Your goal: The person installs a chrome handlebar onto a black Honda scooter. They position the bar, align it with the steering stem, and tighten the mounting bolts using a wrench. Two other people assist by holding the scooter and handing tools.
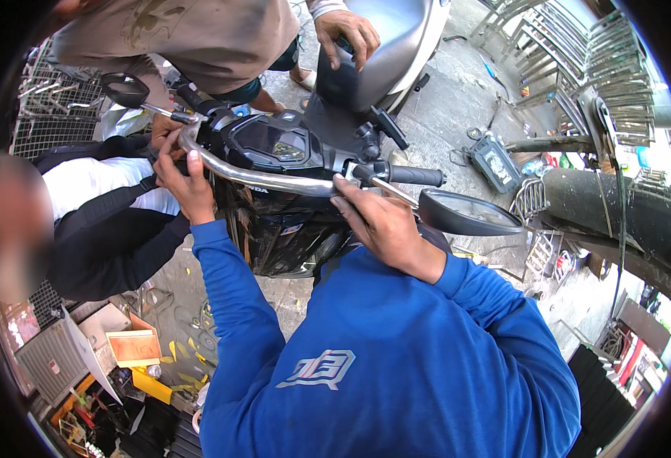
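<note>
A bent, shiny metal tube point(266, 177) lies across the front of a dark motor scooter point(282, 145), just before its dashboard. My left hand point(186, 183) is closed round the tube's curved left part, thumb pointing up. At the tube's right end, my right hand point(381, 229) grips it with the fingers on top; part of that end is hidden under them. Close to my right hand are the scooter's black handlebar grip point(417, 175) and right mirror point(469, 212). Another person's hand point(163, 131) is beside the tube's left end, under the left mirror point(125, 90).
A person in dark sleeves point(114, 237) is close on my left. Someone standing beyond the scooter has a hand point(348, 34) over its seat point(389, 53). A tool case point(494, 164) lies on the floor at right, near a large dark cylinder point(595, 202) and stacked metal frames point(572, 57).
</note>
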Motion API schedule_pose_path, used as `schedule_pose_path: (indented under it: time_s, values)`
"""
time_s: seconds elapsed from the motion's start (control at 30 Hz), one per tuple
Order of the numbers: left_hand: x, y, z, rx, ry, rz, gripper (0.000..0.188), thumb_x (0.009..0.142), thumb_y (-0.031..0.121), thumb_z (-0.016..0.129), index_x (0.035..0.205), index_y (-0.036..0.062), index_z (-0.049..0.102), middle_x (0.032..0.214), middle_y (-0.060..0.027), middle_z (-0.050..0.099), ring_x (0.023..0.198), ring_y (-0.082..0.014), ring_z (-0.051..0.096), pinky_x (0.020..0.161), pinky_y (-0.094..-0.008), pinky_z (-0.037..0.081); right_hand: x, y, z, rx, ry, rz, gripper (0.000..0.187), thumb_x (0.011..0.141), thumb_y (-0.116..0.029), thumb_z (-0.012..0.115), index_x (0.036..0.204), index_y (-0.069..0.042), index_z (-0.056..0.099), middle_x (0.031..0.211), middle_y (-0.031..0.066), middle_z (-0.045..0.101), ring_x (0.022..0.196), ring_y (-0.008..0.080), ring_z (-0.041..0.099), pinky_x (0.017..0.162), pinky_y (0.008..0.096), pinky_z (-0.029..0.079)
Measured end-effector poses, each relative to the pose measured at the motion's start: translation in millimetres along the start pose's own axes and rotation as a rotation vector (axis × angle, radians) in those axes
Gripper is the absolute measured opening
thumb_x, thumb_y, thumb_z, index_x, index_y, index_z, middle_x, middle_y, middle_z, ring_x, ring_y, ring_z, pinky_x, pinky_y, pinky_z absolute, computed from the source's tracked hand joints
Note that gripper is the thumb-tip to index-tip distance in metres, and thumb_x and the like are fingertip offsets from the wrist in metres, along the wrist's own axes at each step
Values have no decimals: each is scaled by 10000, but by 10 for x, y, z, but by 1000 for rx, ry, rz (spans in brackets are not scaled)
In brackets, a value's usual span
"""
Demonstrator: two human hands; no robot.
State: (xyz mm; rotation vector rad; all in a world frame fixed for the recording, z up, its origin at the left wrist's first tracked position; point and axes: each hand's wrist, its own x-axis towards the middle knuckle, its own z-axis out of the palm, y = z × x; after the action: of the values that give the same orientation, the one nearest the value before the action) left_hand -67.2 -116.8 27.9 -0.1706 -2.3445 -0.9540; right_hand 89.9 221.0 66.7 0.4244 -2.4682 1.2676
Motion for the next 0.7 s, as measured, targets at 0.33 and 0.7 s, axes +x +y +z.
schedule_pose_path:
  time_s: [0.33,0.7]
  values:
    - [-25,60,-14,-33,18,-14,650,979,540,664,1386,33,662,1281,-135,691,1156,-305,567,1095,-456,399,16,-9,-13,-24,24,-40,405,951,-53,822,1342,-11,727,936,147,775,743,286,751,705,389,586]
    - [-9,-52,-24,-111,-17,-34,705,961,605,699,1366,29,673,1284,-141,698,1135,-270,634,1060,-418,441,16,-31,-5,-73,14,-4,405,940,-83,833,1329,-24,739,928,119,786,735,265,766,659,386,594]
